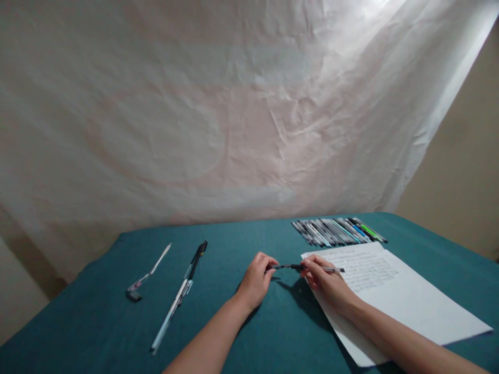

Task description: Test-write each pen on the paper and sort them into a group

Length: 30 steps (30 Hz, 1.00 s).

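Note:
My right hand (327, 285) is closed round a slim pen (334, 269), over the left edge of the written-on paper (424, 306). The pen's rear end sticks out to the right, and its tip points left toward my other hand. My left hand (257, 278) pinches a small dark piece that looks like a pen cap (274, 267), just above the green cloth. Tip and cap lie in one line; whether they touch is too small to tell. Lines of handwriting fill the upper part of the sheet.
A row of several pens and markers (335, 231) lies behind the paper. Left of my hands are a black pen (198, 255), pale pens (169, 317) and a thin white stick with a dark crumpled end (148, 275). A pale sheet (241, 114) hangs behind the green-covered table (97, 322).

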### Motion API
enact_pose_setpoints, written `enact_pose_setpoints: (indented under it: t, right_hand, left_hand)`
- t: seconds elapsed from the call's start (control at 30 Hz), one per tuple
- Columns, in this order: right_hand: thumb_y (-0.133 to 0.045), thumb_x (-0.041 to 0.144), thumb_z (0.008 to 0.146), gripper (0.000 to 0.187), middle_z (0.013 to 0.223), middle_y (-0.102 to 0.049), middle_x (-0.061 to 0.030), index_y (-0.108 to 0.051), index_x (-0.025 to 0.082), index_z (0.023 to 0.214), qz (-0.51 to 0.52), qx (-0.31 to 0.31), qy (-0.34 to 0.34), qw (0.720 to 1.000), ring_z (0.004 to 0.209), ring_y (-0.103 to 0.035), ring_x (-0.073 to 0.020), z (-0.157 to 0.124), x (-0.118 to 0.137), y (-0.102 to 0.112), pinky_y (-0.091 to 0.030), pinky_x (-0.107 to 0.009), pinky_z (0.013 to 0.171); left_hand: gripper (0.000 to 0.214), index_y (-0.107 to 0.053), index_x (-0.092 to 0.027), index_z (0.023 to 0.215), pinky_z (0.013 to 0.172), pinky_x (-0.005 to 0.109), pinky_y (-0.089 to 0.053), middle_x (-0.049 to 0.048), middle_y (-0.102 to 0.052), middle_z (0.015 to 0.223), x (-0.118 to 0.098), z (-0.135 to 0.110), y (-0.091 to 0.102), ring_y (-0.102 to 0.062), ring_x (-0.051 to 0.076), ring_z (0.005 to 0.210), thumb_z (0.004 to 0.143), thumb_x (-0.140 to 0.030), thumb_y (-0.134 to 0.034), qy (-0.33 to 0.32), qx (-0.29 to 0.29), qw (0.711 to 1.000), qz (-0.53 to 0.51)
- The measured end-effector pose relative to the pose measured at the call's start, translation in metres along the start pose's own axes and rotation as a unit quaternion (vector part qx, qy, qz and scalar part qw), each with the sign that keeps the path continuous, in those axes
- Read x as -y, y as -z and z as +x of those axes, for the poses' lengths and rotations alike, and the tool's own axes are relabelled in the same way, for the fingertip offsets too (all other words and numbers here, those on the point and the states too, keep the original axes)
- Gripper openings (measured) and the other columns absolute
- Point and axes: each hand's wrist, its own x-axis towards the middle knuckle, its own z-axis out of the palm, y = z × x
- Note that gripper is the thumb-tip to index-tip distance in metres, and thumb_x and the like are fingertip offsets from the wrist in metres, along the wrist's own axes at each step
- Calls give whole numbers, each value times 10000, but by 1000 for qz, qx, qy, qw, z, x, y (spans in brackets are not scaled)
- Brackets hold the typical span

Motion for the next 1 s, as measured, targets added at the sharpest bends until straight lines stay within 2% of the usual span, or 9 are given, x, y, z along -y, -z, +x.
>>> enact_pose_setpoints:
  t: [0.53,1.0]
  right_hand:
    - [-535,466,767,312,559,-584,10,-518,169,674,-30,44,-2,999,412,-343,-61,-3,4,-2,-212,-203,413]
    - [-481,440,814,296,558,-579,15,-463,182,670,-53,71,30,996,433,-443,-87,-3,2,2,-324,-218,456]
  left_hand:
    - [138,-604,-175,876,766,258,-409,25,-569,855,-8,-1,-4,-523,142,825,778,-118,-526,-27,36,996,-82]
    - [133,-669,-175,825,663,233,-413,18,-579,768,-9,0,-5,-536,130,719,720,-157,-590,24,40,989,-144]
